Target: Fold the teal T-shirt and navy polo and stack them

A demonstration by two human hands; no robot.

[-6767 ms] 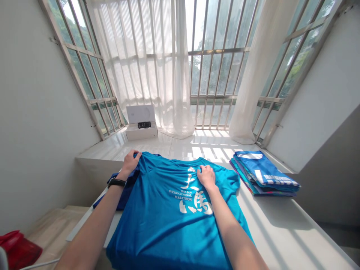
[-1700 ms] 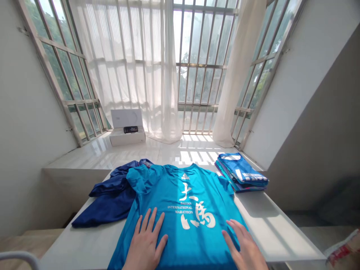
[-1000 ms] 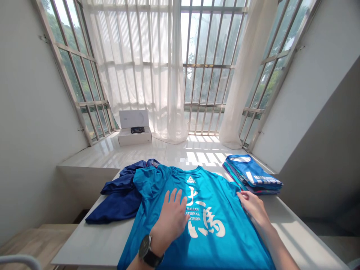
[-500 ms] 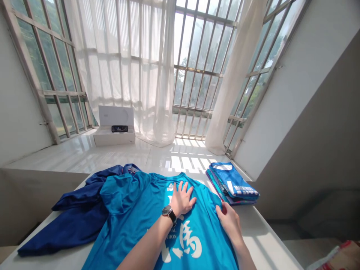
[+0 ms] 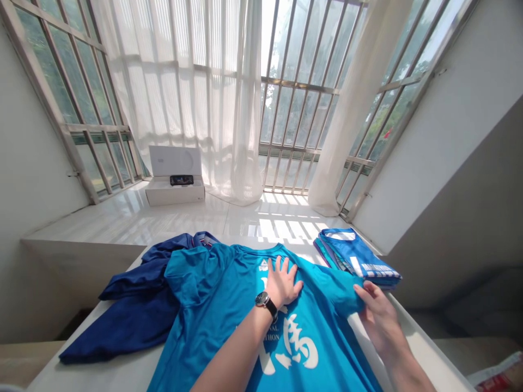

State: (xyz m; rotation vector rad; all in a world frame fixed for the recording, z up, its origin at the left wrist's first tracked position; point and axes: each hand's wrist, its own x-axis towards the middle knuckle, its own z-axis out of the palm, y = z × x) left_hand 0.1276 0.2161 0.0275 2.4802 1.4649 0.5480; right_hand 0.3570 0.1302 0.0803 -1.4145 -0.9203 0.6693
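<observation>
A teal T-shirt [image 5: 220,305] with white printed characters lies spread over the white surface, its collar toward the window. My left hand [image 5: 284,280], a black-strapped watch [image 5: 266,305] on its wrist, rests flat on the upper chest with the fingers spread. Out to the right, my right hand [image 5: 378,307] pinches the cuff of the right sleeve, which is stretched sideways. The left sleeve lies rumpled. Part of the print is hidden under my left forearm, and the shirt's lower end runs out of view.
Dark blue clothing [image 5: 122,321] lies crumpled at the left, partly beneath the shirt. A stack of folded shirts [image 5: 355,256] sits at the right edge. Farther back, an open white box [image 5: 175,195] holds a black device [image 5: 181,179]. Sheer curtains [image 5: 204,109] hang before barred windows.
My right hand has moved outward to the right, drawing the sleeve out from the shirt's side. My left hand stays flat on the chest. The view has shifted slightly.
</observation>
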